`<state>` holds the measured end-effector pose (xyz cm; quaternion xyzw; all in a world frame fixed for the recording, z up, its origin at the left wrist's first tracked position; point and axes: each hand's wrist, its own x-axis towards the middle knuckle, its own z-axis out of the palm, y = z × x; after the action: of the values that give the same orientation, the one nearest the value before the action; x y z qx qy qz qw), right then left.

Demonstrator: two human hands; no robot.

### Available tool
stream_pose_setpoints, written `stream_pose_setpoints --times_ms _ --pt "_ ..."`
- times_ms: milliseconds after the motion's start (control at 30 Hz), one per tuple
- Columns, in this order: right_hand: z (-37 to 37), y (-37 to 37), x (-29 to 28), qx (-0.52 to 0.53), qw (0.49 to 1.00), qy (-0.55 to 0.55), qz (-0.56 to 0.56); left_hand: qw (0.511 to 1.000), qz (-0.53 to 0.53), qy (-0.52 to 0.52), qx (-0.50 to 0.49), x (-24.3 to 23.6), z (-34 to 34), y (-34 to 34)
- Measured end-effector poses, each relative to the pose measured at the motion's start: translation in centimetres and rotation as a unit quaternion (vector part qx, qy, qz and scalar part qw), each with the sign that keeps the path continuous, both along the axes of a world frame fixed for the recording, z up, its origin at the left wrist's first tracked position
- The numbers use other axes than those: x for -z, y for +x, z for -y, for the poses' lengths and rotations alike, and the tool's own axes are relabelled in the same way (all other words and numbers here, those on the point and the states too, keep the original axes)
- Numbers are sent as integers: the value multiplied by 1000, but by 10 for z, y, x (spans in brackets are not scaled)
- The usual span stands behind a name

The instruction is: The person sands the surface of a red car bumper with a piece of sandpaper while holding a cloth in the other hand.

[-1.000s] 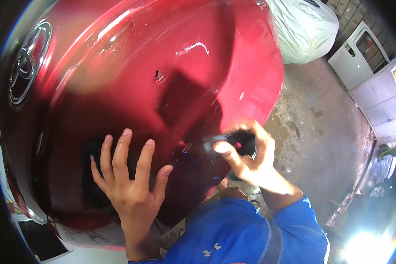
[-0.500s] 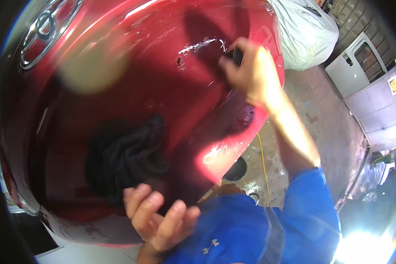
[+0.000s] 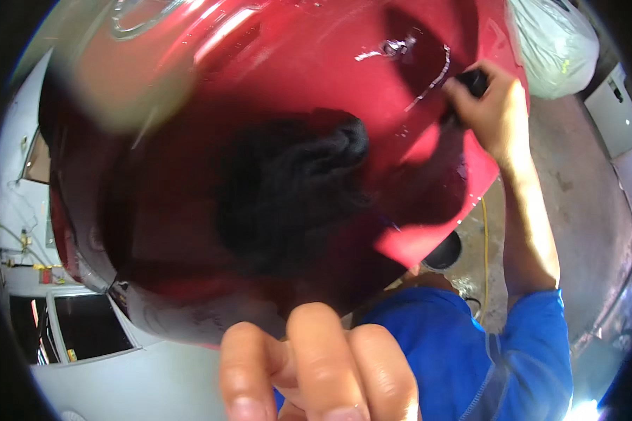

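Observation:
A glossy red car panel (image 3: 211, 259) fills the middle, with bright wet-looking streaks near its upper right. There my right hand (image 3: 500, 105) pinches a small black block (image 3: 472, 83) against or just over the surface; its exact kind is unclear. Close to the camera at the lower middle is my left hand (image 3: 323, 368), its fingers loosely bent with a gap between them. Nothing shows in it, though the lower frame edge cuts off the fingertips. Between the hands, a blurred black crumpled cloth (image 3: 295, 186) appears over the panel.
A chrome emblem (image 3: 137, 17) sits at the panel's upper left. Beyond its right edge are a pale plastic-covered bulk (image 3: 558, 49), a black bucket (image 3: 442, 251) and a yellow hose or cord (image 3: 485, 238) on the floor. A white vehicle (image 3: 168, 368) stands at the lower left.
The view has shifted, moving the panel right in the picture. My right hand stays on the streaked area with the black block. My left hand has come nearer the camera, its fingers now pointing down.

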<state>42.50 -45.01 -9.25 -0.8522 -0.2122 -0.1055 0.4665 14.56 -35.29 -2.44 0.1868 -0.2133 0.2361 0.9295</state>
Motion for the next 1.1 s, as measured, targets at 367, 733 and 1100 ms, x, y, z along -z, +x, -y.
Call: stream_pose_setpoints --times_ms 367,733,1100 --pt "-30 -60 1 -75 996 -14 46 988 127 -67 56 14 4 4" --pt "6 24 8 41 999 -11 1 988 137 -66 30 0 17 18" --pt "-5 -15 19 -41 998 1 40 987 135 -87 -11 -5 16 34"
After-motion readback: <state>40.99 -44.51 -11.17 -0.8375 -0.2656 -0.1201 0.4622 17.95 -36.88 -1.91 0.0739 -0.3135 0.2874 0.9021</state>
